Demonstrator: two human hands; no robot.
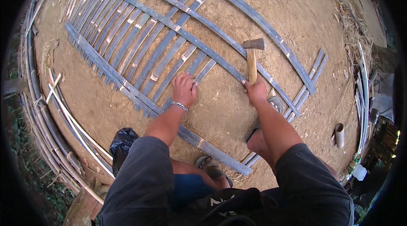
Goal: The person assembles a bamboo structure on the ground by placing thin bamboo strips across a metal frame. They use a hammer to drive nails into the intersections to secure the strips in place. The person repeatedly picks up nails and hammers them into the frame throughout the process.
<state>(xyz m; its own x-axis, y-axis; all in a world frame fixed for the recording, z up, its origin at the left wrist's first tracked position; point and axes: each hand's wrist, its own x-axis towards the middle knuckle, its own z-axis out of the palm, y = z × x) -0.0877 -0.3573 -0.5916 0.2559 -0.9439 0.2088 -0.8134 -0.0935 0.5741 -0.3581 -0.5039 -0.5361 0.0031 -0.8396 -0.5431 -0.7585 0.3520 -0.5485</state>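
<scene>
My right hand [256,91] is closed around the wooden handle of a hatchet [252,62], its rusty head pointing away from me. The thumb of that hand is at a long bamboo rail [229,70]. My left hand [185,88], with a chain bracelet at the wrist, is down among the bamboo slats [174,73] of a lattice panel. Its fingers are curled together; whatever they hold is hidden. Several slats cross between the middle rail and the near rail [188,136], close together at the far left. Small pale spots like nail heads dot the middle rail.
More bamboo strips [258,22] cross beyond the panel. Bamboo poles [46,128] lie along the left edge, beside a black plastic bag [123,141]. A short bamboo tube [339,134] and thin strips [363,98] are at right. My sandalled feet [212,167] are on the dirt ground [224,111].
</scene>
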